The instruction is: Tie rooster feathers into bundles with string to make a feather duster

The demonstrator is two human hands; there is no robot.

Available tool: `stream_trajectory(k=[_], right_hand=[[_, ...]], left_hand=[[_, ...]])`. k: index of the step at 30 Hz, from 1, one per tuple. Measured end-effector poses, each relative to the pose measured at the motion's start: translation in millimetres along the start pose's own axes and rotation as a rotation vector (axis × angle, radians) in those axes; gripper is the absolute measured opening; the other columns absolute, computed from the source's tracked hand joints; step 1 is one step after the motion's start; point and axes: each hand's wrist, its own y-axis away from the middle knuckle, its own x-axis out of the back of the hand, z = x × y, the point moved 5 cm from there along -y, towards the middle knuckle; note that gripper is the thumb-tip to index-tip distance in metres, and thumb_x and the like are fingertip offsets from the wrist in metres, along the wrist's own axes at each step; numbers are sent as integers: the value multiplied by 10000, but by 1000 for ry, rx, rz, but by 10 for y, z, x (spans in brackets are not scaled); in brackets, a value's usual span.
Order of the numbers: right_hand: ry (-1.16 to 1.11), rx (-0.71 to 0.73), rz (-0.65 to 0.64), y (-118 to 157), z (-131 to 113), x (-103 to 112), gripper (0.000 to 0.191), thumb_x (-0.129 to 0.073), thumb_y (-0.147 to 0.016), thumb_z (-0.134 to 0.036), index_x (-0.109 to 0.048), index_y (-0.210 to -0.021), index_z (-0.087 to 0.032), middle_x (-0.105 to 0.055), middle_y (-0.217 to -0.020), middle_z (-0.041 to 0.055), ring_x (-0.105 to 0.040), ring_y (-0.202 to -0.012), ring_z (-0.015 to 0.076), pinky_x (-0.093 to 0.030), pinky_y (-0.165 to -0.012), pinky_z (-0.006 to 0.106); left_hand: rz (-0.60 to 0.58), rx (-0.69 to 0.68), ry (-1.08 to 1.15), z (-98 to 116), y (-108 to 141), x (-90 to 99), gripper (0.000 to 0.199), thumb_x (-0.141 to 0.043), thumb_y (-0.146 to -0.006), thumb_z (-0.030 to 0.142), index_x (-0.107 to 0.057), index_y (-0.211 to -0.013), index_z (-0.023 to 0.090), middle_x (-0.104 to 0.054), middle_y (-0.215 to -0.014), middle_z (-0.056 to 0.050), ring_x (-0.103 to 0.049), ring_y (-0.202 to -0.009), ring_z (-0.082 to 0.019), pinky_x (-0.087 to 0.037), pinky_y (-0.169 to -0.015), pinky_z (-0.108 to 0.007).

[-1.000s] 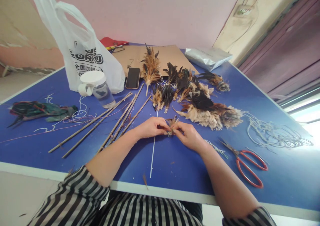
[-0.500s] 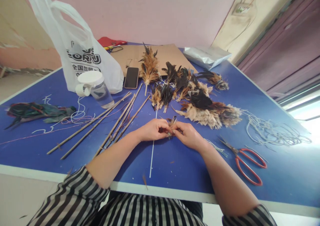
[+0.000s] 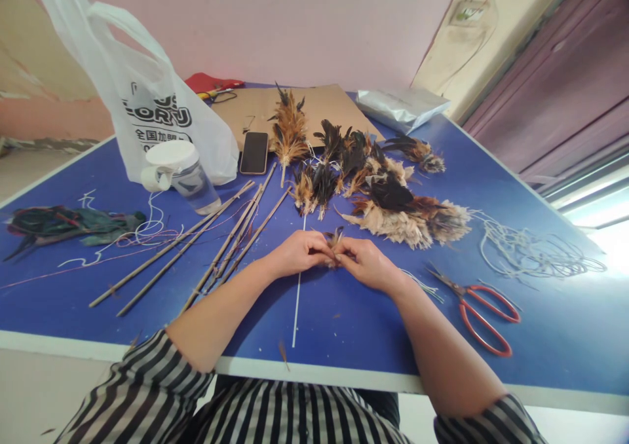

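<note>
Near the middle of the blue table, my left hand [image 3: 301, 253] and my right hand [image 3: 366, 260] meet, fingertips pinched on a small feather bunch [image 3: 335, 237]. Dark tips of the bunch stick up between the fingers; its lower part is mostly hidden. Beyond the hands lie bundles of black and brown feathers [image 3: 344, 156] and a long cream and brown bundle [image 3: 410, 224]. A brown feather bunch on a stick [image 3: 289, 133] stands out at the back. Short pale strings [image 3: 425, 285] lie beside my right wrist.
Red-handled scissors [image 3: 474, 313] and tangled cord [image 3: 531, 251] lie right. Thin sticks [image 3: 171, 254], a lidded jar [image 3: 189, 175], a plastic bag [image 3: 162, 103] and dark green feathers [image 3: 73, 224] are left. A phone [image 3: 254, 152], cardboard [image 3: 329, 107] and silver packet [image 3: 400, 108] lie farther back.
The fingers of my left hand have shifted slightly around the small bunch, which both hands still hold. The whole view has moved a little, so the table things appear slightly farther left.
</note>
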Motion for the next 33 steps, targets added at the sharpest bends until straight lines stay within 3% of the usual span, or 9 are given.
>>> stream_trajectory(k=[4,6,17,24,33], right_hand=[[-16,9,-7,2,6,-7,127,-455,-768,-98,-559,-743,-167,-597,-714,2,-517,-646,105,-375,-619,218],[-19,8,-3,4,10,-6,128,-450,-769,-100,-555,-738,-168,-593,-708,0,-513,-637,103,-373,-612,216],[0,15,-3,5,-9,9,116,-461,-761,-100,-540,-706,-164,-578,-681,-5,-498,-621,99,-363,-599,207],[-15,2,-14,-3,-14,14,120,-461,-766,-113,-547,-701,-167,-590,-682,-1,-509,-623,104,-377,-605,217],[-86,-49,-32,2,49,-6,114,-466,-759,-108,-554,-721,-170,-604,-695,-6,-534,-633,99,-401,-613,214]], left_hand=[[-23,244,172,-216,28,-7,253,-619,-711,296,-658,-899,130,-628,-671,-19,-566,-594,-108,-435,-573,-200],[-56,301,199,-252,43,-24,245,-601,-720,300,-660,-878,122,-619,-625,-15,-560,-549,-103,-429,-532,-192],[-5,198,254,-202,26,-22,229,-619,-707,289,-669,-852,119,-598,-697,-26,-539,-563,-84,-430,-527,-183],[55,-7,159,-8,-13,-18,120,-620,-720,234,-688,-755,141,-617,-754,-47,-563,-750,-120,-438,-743,-244],[94,201,542,-255,3,-85,203,-671,-648,286,-640,-718,98,-607,-811,-61,-519,-561,-74,-420,-454,-184]])
